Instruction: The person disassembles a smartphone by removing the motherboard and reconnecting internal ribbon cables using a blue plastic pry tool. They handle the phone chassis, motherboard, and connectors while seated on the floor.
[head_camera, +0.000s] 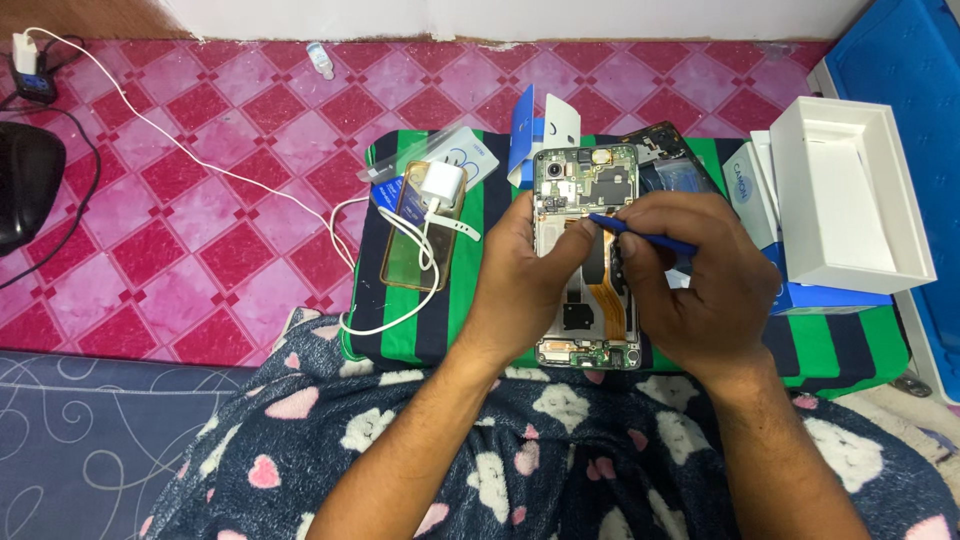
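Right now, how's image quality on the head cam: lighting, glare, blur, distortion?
Head view: even, bright, diffuse light with soft shadows only; mild sheen on the transparent phone case, no blown glare; opened phone, left hand and right hand with the blue tool are sharp, no motion blur; slight wide-angle bowing along the wall edge; small board parts too fine to resolve.

I see a blue tool (640, 234) over the opened phone (586, 190) with its orange ribbon cable, a cloth (455, 270) striped green and navy, a floor mat (210, 190) of pink and red diamonds, a white charger (442, 184), and a navy blanket (560, 450) with hearts.
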